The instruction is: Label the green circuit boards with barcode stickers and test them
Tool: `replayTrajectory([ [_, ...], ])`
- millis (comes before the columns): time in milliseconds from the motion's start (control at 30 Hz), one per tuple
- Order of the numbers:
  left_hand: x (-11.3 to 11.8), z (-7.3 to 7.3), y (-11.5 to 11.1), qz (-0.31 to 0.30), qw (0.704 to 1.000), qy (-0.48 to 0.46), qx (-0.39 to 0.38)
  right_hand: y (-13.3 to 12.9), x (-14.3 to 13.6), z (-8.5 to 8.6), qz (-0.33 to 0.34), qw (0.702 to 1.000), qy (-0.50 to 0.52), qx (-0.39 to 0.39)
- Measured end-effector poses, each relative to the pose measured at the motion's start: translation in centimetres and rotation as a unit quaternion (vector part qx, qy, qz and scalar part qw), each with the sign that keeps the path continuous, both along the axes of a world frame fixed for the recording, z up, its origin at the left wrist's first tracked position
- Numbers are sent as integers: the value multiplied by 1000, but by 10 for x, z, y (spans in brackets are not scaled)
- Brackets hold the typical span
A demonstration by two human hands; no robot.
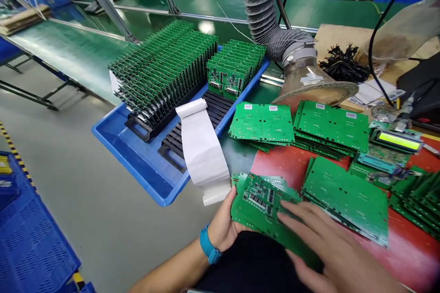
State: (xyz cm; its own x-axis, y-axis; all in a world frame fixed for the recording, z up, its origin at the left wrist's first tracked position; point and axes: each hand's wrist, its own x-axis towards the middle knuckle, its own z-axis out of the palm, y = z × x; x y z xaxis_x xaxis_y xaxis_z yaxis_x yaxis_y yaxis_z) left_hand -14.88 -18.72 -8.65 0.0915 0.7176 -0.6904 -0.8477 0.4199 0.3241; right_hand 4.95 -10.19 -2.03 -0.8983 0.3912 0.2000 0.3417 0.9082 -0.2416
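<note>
My left hand (pixel 225 224) is closed on the left edge of a green circuit board (pixel 257 210), its component side with a digit display facing up. More board edges show behind it, so there may be several in the stack. My right hand (pixel 319 238), smeared by motion, has its fingers stretched over the right part of that board; whether they touch it I cannot tell. Beside the left hand, a white strip of label backing paper (pixel 204 151) hangs over the rim of a blue tray (pixel 154 190).
Circuit boards stand upright in black racks (pixel 140 130) in the tray. Labelled boards (pixel 263 123), another labelled stack (pixel 332 128) and unlabelled boards (pixel 347 197) lie on the bench. A wired fixture with a lit display (pixel 398 141) is at right. A grey duct hood (pixel 309 78) hangs behind.
</note>
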Motion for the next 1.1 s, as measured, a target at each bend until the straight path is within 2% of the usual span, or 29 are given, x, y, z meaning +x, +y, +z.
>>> replayTrajectory([
  [67,0,-1,0,1,1000,-1,3,8,11,9,-29,999,30,-24],
  [167,0,-2,-1,-1,1000,3,6,22,16,14,-152,979,67,-116],
  [233,0,-1,-1,-1,1000,6,9,31,9,9,-205,949,59,-232],
  [300,1,0,-1,-3,1000,11,9,37,0,-1,-212,919,33,-332],
  [333,1,0,-1,-5,1000,12,8,40,-5,-6,-206,915,23,-347],
  [367,1,1,-1,-5,1000,15,6,41,-9,-12,-199,922,16,-332],
  [467,0,3,0,-6,1000,15,-1,34,-17,-25,-152,971,2,-185],
  [533,0,3,0,-3,1000,10,-2,22,-22,-29,-104,989,-18,-108],
  [600,0,3,0,4,1000,1,0,8,-29,-28,-79,993,-35,-84],
  [733,-2,4,1,34,999,-27,4,-4,-34,-15,-94,989,-18,-111],
  [800,-4,6,2,31,999,-30,6,5,-20,-5,-115,987,-9,-111],
  [900,-5,6,4,12,1000,-6,1,34,27,1,-187,980,-32,-63],
  [967,-5,5,5,9,1000,11,-7,58,64,-5,-232,971,-56,-24],
  [1000,-6,4,5,8,1000,15,-13,69,78,-9,-229,970,-76,-19],
  [1067,-5,3,6,4,1000,17,-26,80,93,-17,-214,973,-84,-9],
  [1100,-5,3,6,3,999,17,-32,80,93,-19,-208,975,-74,5],
])
